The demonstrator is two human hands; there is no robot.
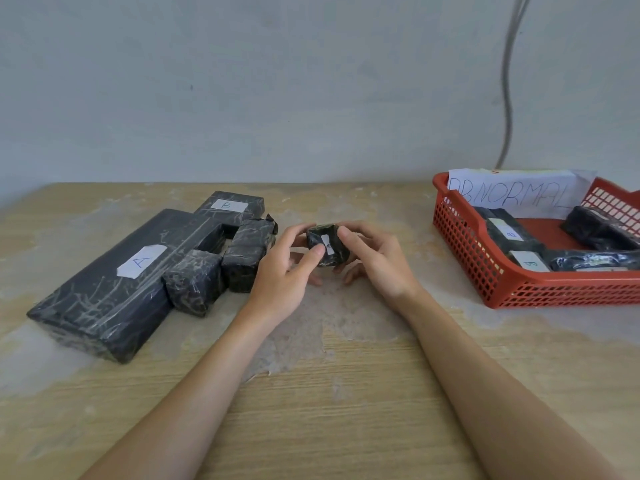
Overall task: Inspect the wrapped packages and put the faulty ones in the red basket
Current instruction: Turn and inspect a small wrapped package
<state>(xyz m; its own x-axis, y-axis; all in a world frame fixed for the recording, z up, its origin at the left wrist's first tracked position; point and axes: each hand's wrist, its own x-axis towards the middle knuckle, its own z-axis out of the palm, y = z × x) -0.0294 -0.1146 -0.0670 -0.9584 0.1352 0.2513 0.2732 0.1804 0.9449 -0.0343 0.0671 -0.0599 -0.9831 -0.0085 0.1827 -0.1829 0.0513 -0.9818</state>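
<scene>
Head camera looks down on a small black plastic-wrapped package [327, 245] with a white label, held over the middle of the pale wooden table [329, 393]. The left hand [284, 271] grips its left side with the thumb on the label face, and the right hand [377, 265] pinches the right side. To the left lie a large flat black package marked A [114, 282] and smaller wrapped blocks [194, 282]. The red plastic lattice basket [554, 289] stands well apart on the right (several wrapped packages already inside, behind them a handwritten paper sign [519, 192]).
</scene>
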